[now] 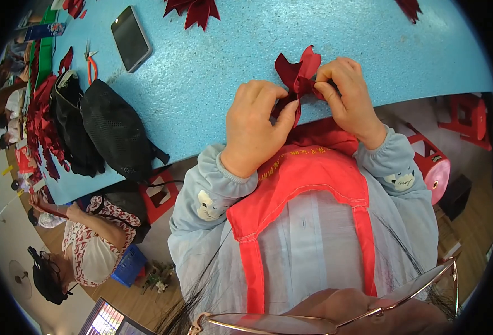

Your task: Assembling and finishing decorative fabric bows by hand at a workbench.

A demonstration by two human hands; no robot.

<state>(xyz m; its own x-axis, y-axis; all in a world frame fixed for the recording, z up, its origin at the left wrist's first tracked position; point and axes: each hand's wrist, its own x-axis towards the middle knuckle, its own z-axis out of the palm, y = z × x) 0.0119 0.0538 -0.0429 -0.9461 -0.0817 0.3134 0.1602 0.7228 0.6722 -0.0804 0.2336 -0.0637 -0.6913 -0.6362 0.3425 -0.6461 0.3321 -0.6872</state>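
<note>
A dark red ribbon bow (301, 78) with pointed tails is held between my two hands, just above the table's near edge. My left hand (259, 120) is closed, its thumb and fingers pinching the bow's left loop and lower part. On the other side, my right hand (348, 95) pinches the bow's right side between thumb and forefinger. Part of the bow is hidden behind my fingers. Another dark red ribbon bow (193, 11) lies at the far edge of the view, and a piece of red ribbon (409, 10) is at the far right.
On the blue table (201, 72) lie a phone (131, 39), red-handled pliers (92, 61) and a black mesh bag (115, 125). Red ribbon pieces (44, 120) pile up at the left. A co-worker (98, 240) sits at the left. Red stools (464, 120) stand at the right.
</note>
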